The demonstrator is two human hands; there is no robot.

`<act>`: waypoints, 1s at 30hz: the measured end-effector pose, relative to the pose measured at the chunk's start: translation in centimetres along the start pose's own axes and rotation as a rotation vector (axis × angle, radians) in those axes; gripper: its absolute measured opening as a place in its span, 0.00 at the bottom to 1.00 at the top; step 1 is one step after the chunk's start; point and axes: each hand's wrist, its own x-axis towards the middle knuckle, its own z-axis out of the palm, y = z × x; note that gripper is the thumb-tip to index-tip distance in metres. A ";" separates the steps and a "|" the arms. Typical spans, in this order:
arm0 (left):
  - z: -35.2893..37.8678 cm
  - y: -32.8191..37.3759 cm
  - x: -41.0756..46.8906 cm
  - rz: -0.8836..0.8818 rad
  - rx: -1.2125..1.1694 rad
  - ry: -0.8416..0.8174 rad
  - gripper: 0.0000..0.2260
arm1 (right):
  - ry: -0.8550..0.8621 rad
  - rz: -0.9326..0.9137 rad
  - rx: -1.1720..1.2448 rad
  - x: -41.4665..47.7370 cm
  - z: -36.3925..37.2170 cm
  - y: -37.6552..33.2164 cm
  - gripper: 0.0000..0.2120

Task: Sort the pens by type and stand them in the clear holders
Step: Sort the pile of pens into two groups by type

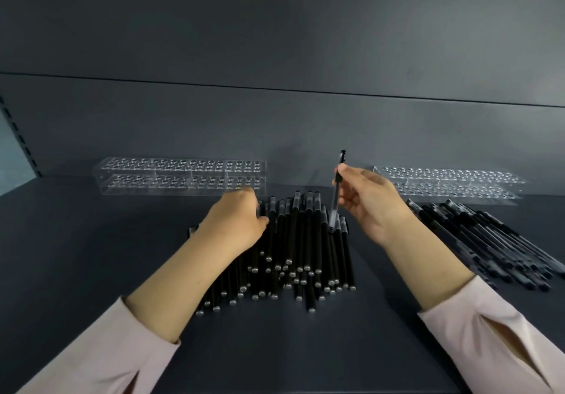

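Observation:
A big heap of black pens (293,259) with silver end caps lies in the middle of the dark shelf. My left hand (237,221) rests on the heap's left side, fingers curled over some pens. Above the heap's right side, my right hand (371,202) pinches one clear-barrelled pen (336,198) almost upright. A second pile of thinner black pens (486,241) lies to the right. Two clear holders full of round holes stand at the back: the left holder (180,176) and the right holder (452,184). No pens stand in either.
The dark shelf surface (91,256) ends at a grey back panel (275,124) just behind the holders. A slotted upright (18,137) runs along the far left. Pale pink sleeves cover both forearms near the bottom edge.

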 end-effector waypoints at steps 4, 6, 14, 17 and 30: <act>0.1 0.4 -0.5 0.026 0.104 0.095 0.11 | -0.027 -0.055 -0.183 -0.2 -0.5 0.1 0.05; 0.2 1.2 -1.0 0.116 0.133 0.230 0.11 | -0.039 -0.098 -0.293 -0.4 -1.0 -0.3 0.04; 3.8 5.4 -2.9 0.473 0.274 0.132 0.20 | 0.189 -0.276 -0.832 -1.2 -10.9 -4.1 0.08; 3.9 5.3 -2.8 0.447 0.303 0.104 0.21 | 0.277 -0.199 -1.096 -1.3 -15.7 -4.2 0.10; 5.5 17.2 -5.5 0.425 0.275 0.207 0.16 | 0.179 -0.383 -1.288 -4.0 -23.7 -9.3 0.07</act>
